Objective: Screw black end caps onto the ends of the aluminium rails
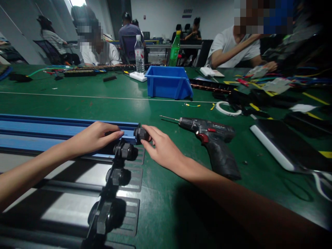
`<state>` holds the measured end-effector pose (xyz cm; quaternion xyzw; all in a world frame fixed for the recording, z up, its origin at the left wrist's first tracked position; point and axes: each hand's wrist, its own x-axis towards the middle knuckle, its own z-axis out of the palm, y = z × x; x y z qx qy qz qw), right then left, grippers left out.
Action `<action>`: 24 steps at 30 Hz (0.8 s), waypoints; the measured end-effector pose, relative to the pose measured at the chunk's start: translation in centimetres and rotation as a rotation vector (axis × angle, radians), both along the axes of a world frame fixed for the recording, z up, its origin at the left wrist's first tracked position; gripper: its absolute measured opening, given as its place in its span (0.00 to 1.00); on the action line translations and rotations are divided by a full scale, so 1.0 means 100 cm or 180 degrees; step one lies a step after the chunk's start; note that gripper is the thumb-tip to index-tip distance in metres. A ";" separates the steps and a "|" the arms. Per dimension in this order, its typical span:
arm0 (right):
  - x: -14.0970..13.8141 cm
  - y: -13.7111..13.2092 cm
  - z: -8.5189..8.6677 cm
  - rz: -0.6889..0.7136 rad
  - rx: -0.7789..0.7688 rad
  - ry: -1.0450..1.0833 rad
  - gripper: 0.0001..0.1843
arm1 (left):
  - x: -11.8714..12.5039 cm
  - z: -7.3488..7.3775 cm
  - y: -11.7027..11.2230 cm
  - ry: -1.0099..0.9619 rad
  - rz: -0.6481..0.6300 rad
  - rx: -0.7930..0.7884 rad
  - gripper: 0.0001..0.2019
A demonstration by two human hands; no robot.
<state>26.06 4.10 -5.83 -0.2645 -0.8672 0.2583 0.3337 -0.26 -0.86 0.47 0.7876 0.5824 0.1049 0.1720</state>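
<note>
At a green worktable (160, 214), I pinch a black fitting (140, 134) between the thumb and fingers of my right hand (166, 148), at the end of a blue rail (62, 133) near the center of the frame. My left hand (95, 138) lies over the rail, left of center; whether it grips, I cannot tell. Three more black fittings (127, 151) line up toward the lower left. A power drill (211, 136) rests right of center, and a blue bin (167, 84) stands at upper center.

Left hand (94, 139) observed palm down, fingers (110, 127) slightly bent; right hand (166, 148) pinched, thumb (148, 148) below fingers; both forearms (220, 186) bare, converging.
</note>
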 end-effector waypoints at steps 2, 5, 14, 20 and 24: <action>0.000 0.000 0.000 0.0008 0.0012 -0.0005 0.26 | 0.000 0.000 0.000 0.0004 0.0011 -0.0006 0.23; 0.000 0.000 0.000 0.0038 0.0037 -0.0034 0.26 | -0.001 0.000 0.001 0.0003 0.0026 -0.0021 0.23; -0.001 -0.001 0.000 0.0085 0.0097 -0.0118 0.26 | -0.001 0.000 0.000 -0.0040 0.0025 -0.0033 0.23; -0.003 -0.001 0.001 0.0039 0.0111 -0.0168 0.25 | -0.002 -0.001 0.001 -0.0057 0.0028 -0.0044 0.23; -0.005 -0.001 0.003 0.0012 0.0123 -0.0255 0.25 | -0.003 -0.002 0.001 -0.0021 0.0047 -0.0032 0.23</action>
